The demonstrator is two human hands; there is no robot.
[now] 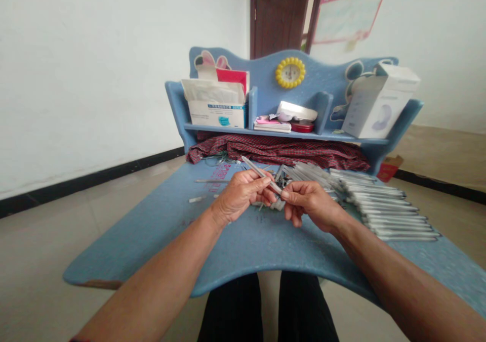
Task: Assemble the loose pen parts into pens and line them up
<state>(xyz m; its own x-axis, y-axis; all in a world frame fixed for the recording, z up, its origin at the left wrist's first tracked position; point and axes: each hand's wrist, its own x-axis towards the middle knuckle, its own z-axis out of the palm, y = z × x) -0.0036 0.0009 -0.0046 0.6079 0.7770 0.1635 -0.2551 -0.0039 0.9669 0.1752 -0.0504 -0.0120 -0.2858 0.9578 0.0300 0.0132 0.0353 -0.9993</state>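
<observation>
Above the middle of the blue desk (159,230), both hands grip one slim, clear pen (253,167). My left hand (243,193) is closed round its middle, thumb on top, and the free end points up and away to the left. At the other end, my right hand (309,203) pinches the pen between thumb and fingers. Whether that end carries a cap or a tip is hidden by the fingers. Under and behind the hands lie small loose pen parts, partly covered. To the right rests a row of pens (395,210) with dark ends.
A red checked cloth (281,150) lies below the shelf (322,134). On the shelf stand a mask box (216,114), a stack of paper (271,126), a red tin (302,127) and a white box (379,104). A small white piece (196,199) lies left of the hands.
</observation>
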